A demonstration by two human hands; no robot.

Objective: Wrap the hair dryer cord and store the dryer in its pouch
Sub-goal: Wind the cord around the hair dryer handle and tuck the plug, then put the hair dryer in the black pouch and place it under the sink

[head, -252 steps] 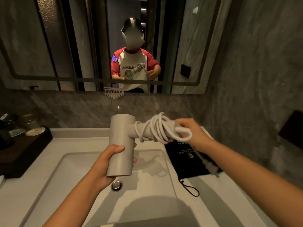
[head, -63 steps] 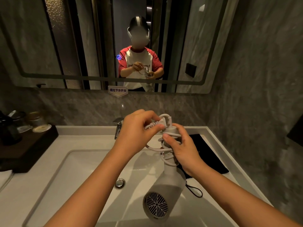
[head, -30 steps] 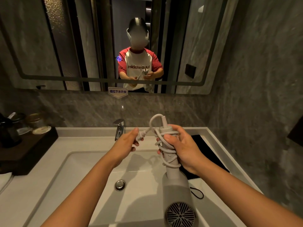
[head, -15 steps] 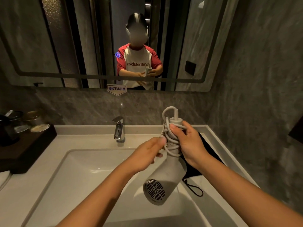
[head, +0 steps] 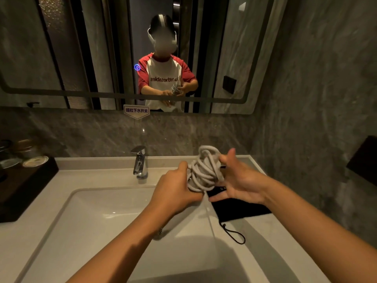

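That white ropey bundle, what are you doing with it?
That bundle is the hair dryer's cord, wound into loops. A person stands at a bathroom sink and holds the bundle between both hands: the left hand grips it from the side, and the right hand is open against its other side. The dryer's body is mostly hidden behind the hands. The black pouch lies flat on the counter to the right, with nothing put in it yet.
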